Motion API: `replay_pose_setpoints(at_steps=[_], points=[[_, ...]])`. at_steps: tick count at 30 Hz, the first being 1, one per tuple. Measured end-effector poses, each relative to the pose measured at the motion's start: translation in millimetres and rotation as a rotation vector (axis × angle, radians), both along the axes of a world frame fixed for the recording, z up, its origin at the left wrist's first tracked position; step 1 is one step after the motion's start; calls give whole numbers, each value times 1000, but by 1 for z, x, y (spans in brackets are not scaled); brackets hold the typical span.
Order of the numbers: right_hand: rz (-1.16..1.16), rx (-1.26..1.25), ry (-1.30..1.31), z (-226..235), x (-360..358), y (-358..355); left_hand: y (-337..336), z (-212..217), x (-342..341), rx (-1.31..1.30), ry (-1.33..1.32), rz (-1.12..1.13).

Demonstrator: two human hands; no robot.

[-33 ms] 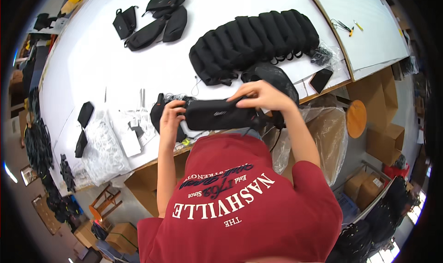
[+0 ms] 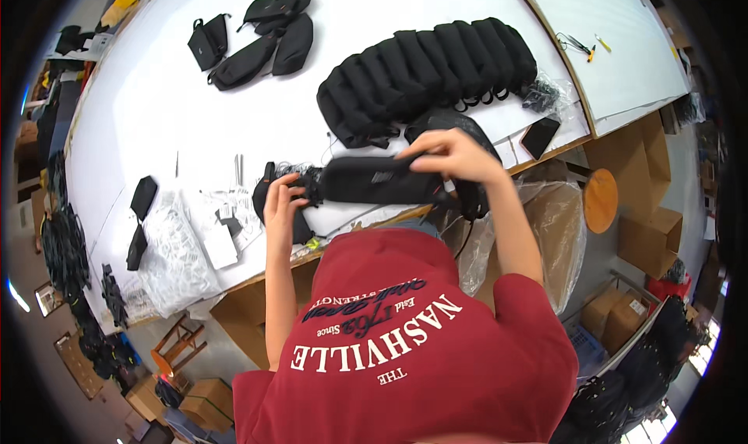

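At the far left of the white table [image 2: 195,124] we note two small black pouches [image 2: 141,210] lying one below the other, just beside a heap of clear plastic bags [image 2: 175,249] near the front edge. Further back sits a loose group of four black bags [image 2: 253,42], well apart from the hands.

Our left hand [image 2: 282,202] is curled, fingers closed on the left end of a long black bag [image 2: 382,180], where a tangle of strap hangs against the table edge. The bag is held level above the front edge of the table, spanning between both hands, with a small pale label on its side facing us.

Behind it, a tight row of upright black bags [image 2: 428,70] runs diagonally across the table, each leaning on the next.

Our right hand [image 2: 452,154] comes over the top of the held bag, fingers bent down and pinching its right end. Just right of this hand, more black strap or bag material hangs down; we cannot tell which.

Further right: a dark phone [image 2: 539,136] lies flat near the table edge, a clear bag of small black parts [image 2: 545,95] behind it. Off the table, a large clear plastic sack [image 2: 553,233] stands beside a round wooden stool [image 2: 601,200] and cardboard boxes [image 2: 650,233].
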State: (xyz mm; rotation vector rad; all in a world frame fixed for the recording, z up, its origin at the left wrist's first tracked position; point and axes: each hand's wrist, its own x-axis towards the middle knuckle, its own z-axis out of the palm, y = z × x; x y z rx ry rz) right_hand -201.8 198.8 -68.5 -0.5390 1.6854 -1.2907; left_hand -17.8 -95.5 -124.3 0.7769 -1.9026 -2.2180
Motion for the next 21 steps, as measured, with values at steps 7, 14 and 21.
replay_pose_setpoints(at_steps=[7,14,21], points=[[-1105,113,1034,-20,-117,109,-50,-93,88,-318,-383,369],[-843,519,1206,-81,-163,125,-46,-109,107,-723,-603,420],[-554,682,1110,-102,-183,141,-41,-118,115,-765,-566,330]])
